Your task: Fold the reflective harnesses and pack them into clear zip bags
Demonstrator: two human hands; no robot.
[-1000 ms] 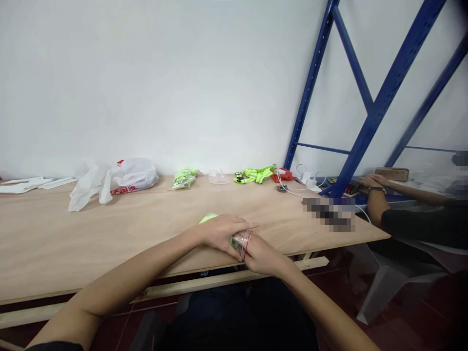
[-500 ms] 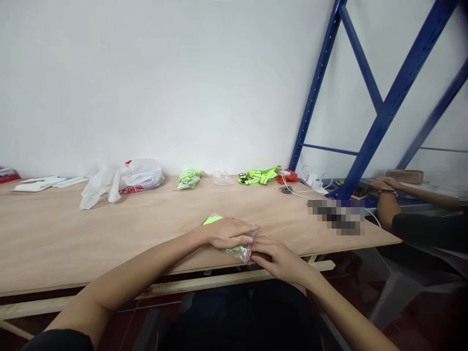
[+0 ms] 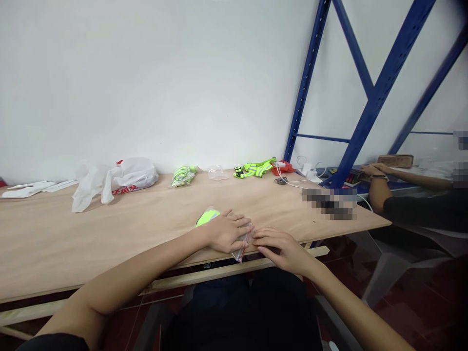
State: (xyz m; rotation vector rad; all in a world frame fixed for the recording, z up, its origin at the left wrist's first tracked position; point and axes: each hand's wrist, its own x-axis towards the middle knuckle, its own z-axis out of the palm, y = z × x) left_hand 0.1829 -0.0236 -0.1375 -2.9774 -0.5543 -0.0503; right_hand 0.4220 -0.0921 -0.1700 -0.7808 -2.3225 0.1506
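A wooden table (image 3: pixel 120 229) crossed the lower half of the frame. A white carrier bag (image 3: pixel 137 174) sat left of centre. At lower centre, the right hand (image 3: pixel 284 249) curved loosely, thumb apart; the left hand (image 3: pixel 227 232) lay spread over a clear zip bag (image 3: pixel 239 254) with neon-yellow contents (image 3: pixel 207 217).

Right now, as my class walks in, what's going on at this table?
A person sits at a wooden table. Their left hand lies spread over a clear plastic bag with bright yellow-green material inside, near the front edge. The right hand is beside the bag's red-striped end, fingers loosely bent; whether it touches is hard to tell. Toward the wall lie loose yellow-green reflective straps and a white carrier bag.
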